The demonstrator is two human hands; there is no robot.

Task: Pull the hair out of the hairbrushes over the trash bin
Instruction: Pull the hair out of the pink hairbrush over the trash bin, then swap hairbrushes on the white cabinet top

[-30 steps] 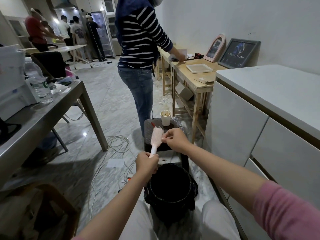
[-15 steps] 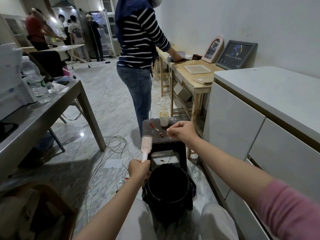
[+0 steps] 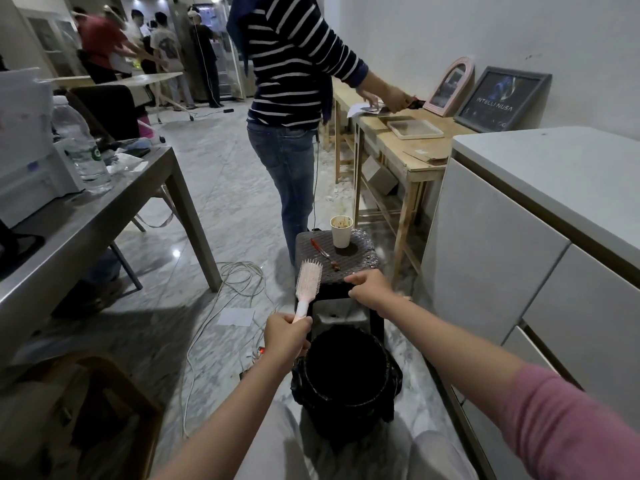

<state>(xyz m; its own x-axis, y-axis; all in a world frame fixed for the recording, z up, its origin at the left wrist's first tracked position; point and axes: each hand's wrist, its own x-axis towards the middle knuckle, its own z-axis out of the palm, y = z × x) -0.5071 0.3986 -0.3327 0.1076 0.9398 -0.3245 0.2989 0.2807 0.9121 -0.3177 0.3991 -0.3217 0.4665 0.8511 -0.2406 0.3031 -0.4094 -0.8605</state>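
We hold the pink hairbrush (image 3: 309, 278) upright by its handle in our left hand (image 3: 286, 336), beside the black trash bin (image 3: 346, 372); our right hand (image 3: 372, 289) is clenched, contents indiscernible.

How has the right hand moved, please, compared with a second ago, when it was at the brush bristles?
Yes: the right hand has left the pink hairbrush and gone rightward, now over the dark stool's front edge.

Ahead of me, the dark stool (image 3: 349, 268) carries a paper cup (image 3: 341, 232) far, a red-handled utensil (image 3: 319, 247) left.
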